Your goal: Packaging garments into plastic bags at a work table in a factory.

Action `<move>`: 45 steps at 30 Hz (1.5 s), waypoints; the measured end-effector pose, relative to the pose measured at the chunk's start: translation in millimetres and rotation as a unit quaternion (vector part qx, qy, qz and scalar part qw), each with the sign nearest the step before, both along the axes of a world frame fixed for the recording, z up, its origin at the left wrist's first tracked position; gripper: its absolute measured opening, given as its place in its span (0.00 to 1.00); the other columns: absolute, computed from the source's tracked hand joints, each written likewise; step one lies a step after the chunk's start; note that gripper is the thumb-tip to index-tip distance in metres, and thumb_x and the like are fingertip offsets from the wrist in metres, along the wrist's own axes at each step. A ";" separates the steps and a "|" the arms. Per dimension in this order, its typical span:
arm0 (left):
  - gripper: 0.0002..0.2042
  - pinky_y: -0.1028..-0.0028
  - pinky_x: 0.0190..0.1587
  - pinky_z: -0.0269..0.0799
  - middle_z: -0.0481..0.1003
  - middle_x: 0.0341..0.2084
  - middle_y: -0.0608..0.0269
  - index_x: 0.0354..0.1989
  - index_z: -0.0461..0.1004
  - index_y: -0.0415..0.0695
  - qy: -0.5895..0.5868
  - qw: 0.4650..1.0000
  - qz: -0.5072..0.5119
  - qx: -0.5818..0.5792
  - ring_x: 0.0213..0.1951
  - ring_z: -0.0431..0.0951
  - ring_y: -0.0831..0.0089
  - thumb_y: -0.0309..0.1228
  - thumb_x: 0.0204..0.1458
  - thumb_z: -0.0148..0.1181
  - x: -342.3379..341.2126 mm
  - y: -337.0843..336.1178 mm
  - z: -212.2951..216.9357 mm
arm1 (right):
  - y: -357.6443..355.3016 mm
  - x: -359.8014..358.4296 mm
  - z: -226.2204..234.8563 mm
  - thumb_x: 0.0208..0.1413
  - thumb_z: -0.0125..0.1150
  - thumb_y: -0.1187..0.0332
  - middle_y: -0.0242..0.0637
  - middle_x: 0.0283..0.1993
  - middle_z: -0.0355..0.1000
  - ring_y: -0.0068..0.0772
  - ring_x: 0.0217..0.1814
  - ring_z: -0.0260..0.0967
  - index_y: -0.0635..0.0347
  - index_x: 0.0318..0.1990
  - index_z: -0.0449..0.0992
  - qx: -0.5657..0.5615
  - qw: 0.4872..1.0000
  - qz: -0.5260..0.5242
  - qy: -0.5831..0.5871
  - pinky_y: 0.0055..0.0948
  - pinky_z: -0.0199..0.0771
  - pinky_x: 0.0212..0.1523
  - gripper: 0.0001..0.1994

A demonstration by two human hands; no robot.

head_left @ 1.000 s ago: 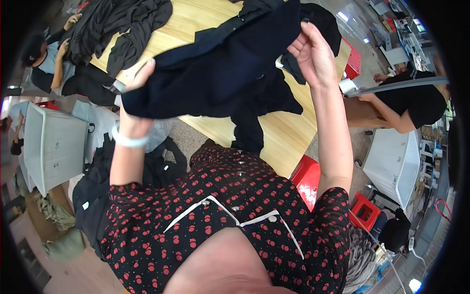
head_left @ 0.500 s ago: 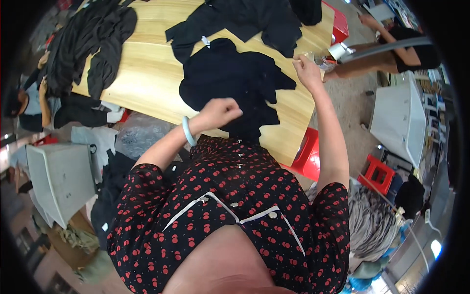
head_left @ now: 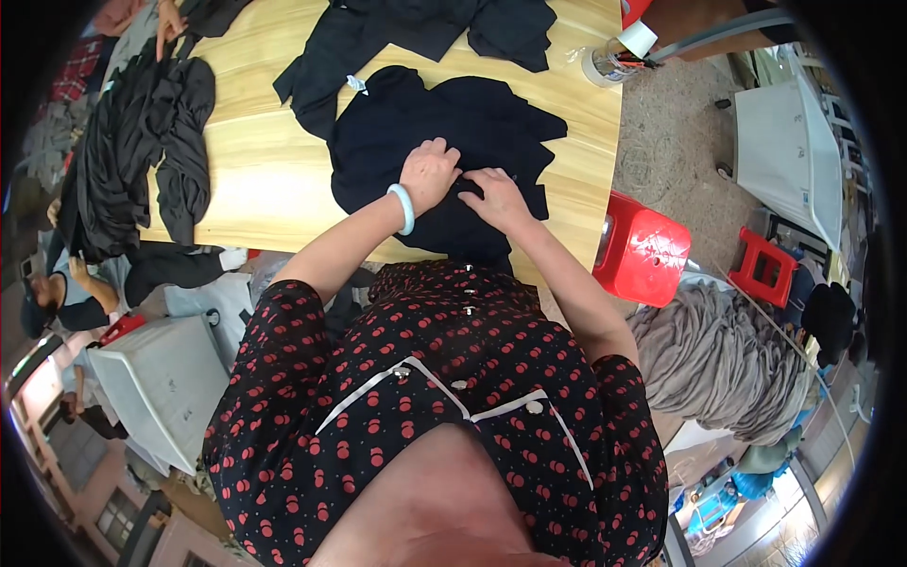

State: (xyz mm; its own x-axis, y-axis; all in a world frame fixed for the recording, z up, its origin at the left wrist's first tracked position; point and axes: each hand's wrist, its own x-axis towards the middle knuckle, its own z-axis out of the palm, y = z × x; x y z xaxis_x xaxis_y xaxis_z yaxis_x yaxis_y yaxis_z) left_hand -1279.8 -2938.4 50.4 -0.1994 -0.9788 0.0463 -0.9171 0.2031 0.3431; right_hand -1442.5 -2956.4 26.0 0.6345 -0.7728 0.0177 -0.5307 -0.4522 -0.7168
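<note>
- A wood-grain table point(head_left: 253, 128) is seen beyond the fingers.
- A navy garment point(head_left: 416, 111) is spread beneath them.
- Left hand point(head_left: 431, 176): bent fingers are rested on it; grip cannot be told.
- Right hand point(head_left: 502, 201): fingers are laid there, unclenched, thumb parted.

We see the dark navy garment point(head_left: 406, 113), held up between both hands a second ago, now lying spread on the table point(head_left: 265, 123). Our right hand point(head_left: 496, 198) has come in from the table's right edge and rests on the cloth, just beside our left hand point(head_left: 431, 175), which has opened from its loose curl. We also see another person's hand point(head_left: 170, 24) newly at the upper left, and more of the red stool point(head_left: 647, 248).
</note>
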 end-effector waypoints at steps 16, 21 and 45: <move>0.08 0.83 0.31 0.59 0.65 0.20 0.71 0.25 0.65 0.41 0.487 0.812 0.179 0.268 0.26 0.61 0.82 0.32 0.51 0.46 25.6 0.5 26.2 | -28.2 -1.2 70.1 0.49 0.50 0.69 0.25 0.31 0.68 0.14 0.34 0.61 0.65 0.38 0.71 0.523 0.840 0.065 -0.129 0.16 0.60 0.38 0.10; 0.11 0.82 0.38 0.59 0.67 0.26 0.68 0.33 0.68 0.39 0.451 0.807 0.202 0.324 0.33 0.63 0.81 0.35 0.52 0.45 23.9 11.0 38.7 | -29.9 2.9 75.3 0.50 0.50 0.71 0.24 0.31 0.68 0.12 0.34 0.61 0.63 0.36 0.71 0.486 0.867 0.059 -0.089 0.14 0.60 0.37 0.08; 0.03 0.86 0.35 0.61 0.69 0.24 0.73 0.27 0.68 0.44 0.749 0.637 0.155 0.096 0.29 0.66 0.86 0.28 0.50 0.49 89.8 -14.3 158.9 | -129.7 33.7 169.6 0.47 0.56 0.67 0.22 0.29 0.67 0.11 0.34 0.61 0.60 0.33 0.71 0.411 0.887 0.149 -0.152 0.13 0.58 0.40 0.08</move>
State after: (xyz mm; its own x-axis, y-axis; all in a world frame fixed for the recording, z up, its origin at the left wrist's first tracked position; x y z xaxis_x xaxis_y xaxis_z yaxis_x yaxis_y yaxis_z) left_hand -1190.0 -2952.7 209.4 0.1323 -0.9768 -0.1681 0.4827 -0.0847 0.8717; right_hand -1408.8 -3086.1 195.6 0.8746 -0.4032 -0.2694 -0.2022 0.2017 -0.9583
